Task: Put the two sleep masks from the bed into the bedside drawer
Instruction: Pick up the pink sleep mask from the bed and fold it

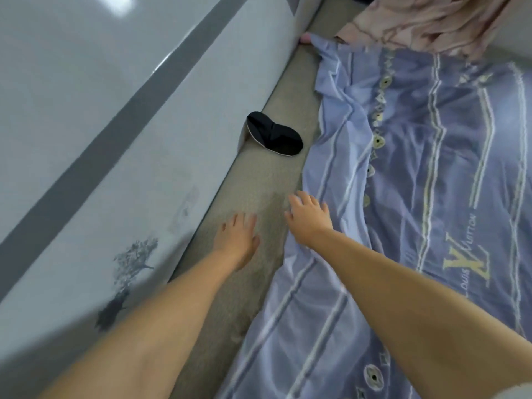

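A black sleep mask lies on the beige bed surface, right at the bed's left edge beside the glossy floor. Only this one black mask shows. A small pink thing peeks out at the far end of the beige strip; what it is I cannot tell. My left hand hovers flat over the beige surface, fingers apart, holding nothing, well short of the mask. My right hand is spread at the edge of the lilac blanket, also with nothing in it. No drawer is in view.
A lilac striped blanket with yellow lettering covers the right side of the bed. A crumpled pink cloth lies at the far end. Shiny grey floor tiles with a dark band run along the left.
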{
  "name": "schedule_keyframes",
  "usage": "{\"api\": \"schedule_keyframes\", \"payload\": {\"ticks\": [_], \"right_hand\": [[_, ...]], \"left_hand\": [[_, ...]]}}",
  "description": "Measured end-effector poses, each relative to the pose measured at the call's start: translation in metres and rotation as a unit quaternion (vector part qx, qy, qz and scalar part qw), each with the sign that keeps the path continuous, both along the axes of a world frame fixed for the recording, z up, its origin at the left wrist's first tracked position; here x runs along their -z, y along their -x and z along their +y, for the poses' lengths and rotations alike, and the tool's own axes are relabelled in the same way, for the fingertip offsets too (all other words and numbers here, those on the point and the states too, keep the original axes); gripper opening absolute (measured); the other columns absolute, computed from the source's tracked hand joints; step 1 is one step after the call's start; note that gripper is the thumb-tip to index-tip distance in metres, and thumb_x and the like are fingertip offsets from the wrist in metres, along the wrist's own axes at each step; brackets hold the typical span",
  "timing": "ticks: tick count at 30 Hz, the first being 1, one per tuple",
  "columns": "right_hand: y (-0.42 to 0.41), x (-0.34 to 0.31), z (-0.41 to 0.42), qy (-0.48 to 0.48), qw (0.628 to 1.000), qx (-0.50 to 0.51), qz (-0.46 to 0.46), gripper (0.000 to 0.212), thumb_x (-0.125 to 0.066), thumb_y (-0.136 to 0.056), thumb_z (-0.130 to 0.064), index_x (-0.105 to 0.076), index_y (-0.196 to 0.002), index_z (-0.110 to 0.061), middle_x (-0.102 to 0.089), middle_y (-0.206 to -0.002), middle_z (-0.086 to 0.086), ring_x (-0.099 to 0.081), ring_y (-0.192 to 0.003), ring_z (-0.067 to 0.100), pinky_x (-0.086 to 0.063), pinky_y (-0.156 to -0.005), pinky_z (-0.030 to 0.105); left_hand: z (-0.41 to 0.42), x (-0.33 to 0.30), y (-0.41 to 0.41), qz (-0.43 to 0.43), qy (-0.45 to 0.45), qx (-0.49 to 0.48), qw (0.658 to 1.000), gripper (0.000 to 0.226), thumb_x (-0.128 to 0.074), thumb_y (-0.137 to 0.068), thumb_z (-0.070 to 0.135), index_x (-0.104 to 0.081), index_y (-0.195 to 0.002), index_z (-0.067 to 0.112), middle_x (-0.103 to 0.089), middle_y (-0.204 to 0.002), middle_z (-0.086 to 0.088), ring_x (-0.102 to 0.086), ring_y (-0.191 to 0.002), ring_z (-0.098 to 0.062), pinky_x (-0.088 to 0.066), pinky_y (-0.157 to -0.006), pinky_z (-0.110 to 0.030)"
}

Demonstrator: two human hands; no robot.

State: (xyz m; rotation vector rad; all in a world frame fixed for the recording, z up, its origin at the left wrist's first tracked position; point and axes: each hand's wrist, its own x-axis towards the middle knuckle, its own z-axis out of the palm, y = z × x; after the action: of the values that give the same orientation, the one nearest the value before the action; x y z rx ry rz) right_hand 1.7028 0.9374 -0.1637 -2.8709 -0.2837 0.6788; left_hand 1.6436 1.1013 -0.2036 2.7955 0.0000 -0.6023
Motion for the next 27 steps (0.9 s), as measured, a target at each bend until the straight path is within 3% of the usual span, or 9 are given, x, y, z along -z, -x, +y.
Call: {"api": "schedule_keyframes", "payload": {"ticks": [4, 7, 10, 14, 17, 19, 22, 24, 27], "right_hand": [[-0.087, 0.045, 0.03, -0.003, 1.0, -0.006, -0.02, 0.045, -0.032, -0.096, -0.026, -0.031, -0.14, -0.023, -0.016, -0.155, 0.013, -0.013, -0.142, 0.03, -0.017, -0.115, 0.053], [-0.141, 0.084, 0.043, 0.016, 0.999, -0.033, -0.027, 0.041, -0.031, -0.095, -0.026, -0.041, -0.135, -0.03, 0.003, -0.159, 0.009, 0.003, -0.145, 0.028, -0.011, -0.117, 0.053], [-0.173, 0.106, 0.056, 0.011, 0.998, -0.039, -0.038, 0.042, -0.028, -0.096, -0.03, -0.035, -0.137, -0.035, 0.007, -0.158, 0.01, 0.009, -0.144, 0.032, -0.005, -0.117, 0.055], [-0.187, 0.123, 0.066, 0.021, 0.998, -0.03, -0.044, 0.048, -0.021, -0.099, -0.025, -0.013, -0.146, -0.025, -0.006, -0.157, 0.01, 0.008, -0.144, 0.033, -0.001, -0.116, 0.059], [-0.183, 0.116, 0.062, -0.005, 1.0, -0.025, -0.017, 0.049, -0.021, -0.1, -0.017, -0.008, -0.146, -0.01, -0.01, -0.157, 0.009, 0.001, -0.145, 0.026, -0.003, -0.117, 0.056], [-0.176, 0.1, 0.052, -0.06, 0.998, -0.026, 0.003, 0.047, -0.022, -0.1, -0.017, -0.015, -0.145, -0.006, -0.02, -0.154, 0.014, -0.018, -0.141, 0.03, -0.017, -0.116, 0.049], [-0.148, 0.065, 0.038, -0.167, 0.986, -0.011, -0.006, 0.035, -0.026, -0.1, -0.017, -0.046, -0.125, -0.003, -0.053, -0.123, 0.019, -0.051, -0.107, 0.036, -0.04, -0.088, 0.039], [-0.116, 0.037, 0.025, -0.25, 0.967, 0.052, -0.01, 0.031, -0.03, -0.099, -0.02, -0.059, -0.096, -0.009, -0.062, -0.097, 0.013, -0.053, -0.088, 0.033, -0.041, -0.075, 0.038], [-0.064, -0.011, -0.005, -0.34, 0.929, 0.148, 0.017, 0.029, -0.039, -0.094, -0.021, -0.064, -0.105, -0.011, -0.065, -0.105, 0.008, -0.057, -0.093, 0.026, -0.048, -0.072, 0.032]], "left_hand": [[-0.012, 0.067, -0.052, 0.024, -0.011, 0.04, 0.999, 0.072, -0.035, -0.092, 0.052, -0.002, -0.149, 0.024, 0.01, -0.16, -0.011, 0.008, -0.148, -0.029, -0.003, -0.117, -0.058], [-0.02, 0.113, -0.062, 0.01, -0.024, 0.023, 0.999, 0.08, -0.03, -0.088, 0.064, 0.024, -0.138, 0.034, 0.046, -0.14, -0.001, 0.045, -0.13, -0.025, 0.029, -0.103, -0.056], [-0.023, 0.123, -0.057, 0.002, -0.024, 0.02, 1.0, 0.08, -0.028, -0.086, 0.066, 0.034, -0.128, 0.038, 0.057, -0.127, 0.003, 0.061, -0.112, -0.02, 0.044, -0.089, -0.049], [-0.024, 0.124, -0.058, 0.003, -0.036, 0.016, 0.999, 0.082, -0.026, -0.086, 0.067, 0.04, -0.124, 0.038, 0.06, -0.125, 0.003, 0.063, -0.111, -0.02, 0.048, -0.087, -0.048], [-0.023, 0.125, -0.058, 0.012, -0.027, 0.006, 1.0, 0.081, -0.026, -0.086, 0.067, 0.039, -0.124, 0.039, 0.06, -0.124, 0.005, 0.063, -0.109, -0.019, 0.048, -0.087, -0.047], [-0.024, 0.123, -0.059, 0.008, -0.028, 0.007, 1.0, 0.08, -0.027, -0.086, 0.067, 0.036, -0.126, 0.039, 0.059, -0.125, 0.005, 0.061, -0.112, -0.019, 0.044, -0.09, -0.048], [-0.022, 0.12, -0.063, 0.028, -0.022, 0.001, 0.999, 0.081, -0.027, -0.086, 0.067, 0.029, -0.137, 0.038, 0.049, -0.14, 0.003, 0.044, -0.131, -0.02, 0.031, -0.103, -0.053], [-0.019, 0.104, -0.065, 0.067, -0.007, -0.002, 0.998, 0.081, -0.032, -0.088, 0.064, 0.019, -0.144, 0.034, 0.032, -0.155, -0.001, 0.031, -0.141, -0.023, 0.021, -0.111, -0.054], [-0.024, 0.048, -0.054, 0.093, 0.133, -0.119, 0.98, 0.085, -0.041, -0.092, 0.053, 0.013, -0.148, 0.017, -0.004, -0.161, -0.012, -0.006, -0.147, -0.03, -0.005, -0.119, -0.052]]}}
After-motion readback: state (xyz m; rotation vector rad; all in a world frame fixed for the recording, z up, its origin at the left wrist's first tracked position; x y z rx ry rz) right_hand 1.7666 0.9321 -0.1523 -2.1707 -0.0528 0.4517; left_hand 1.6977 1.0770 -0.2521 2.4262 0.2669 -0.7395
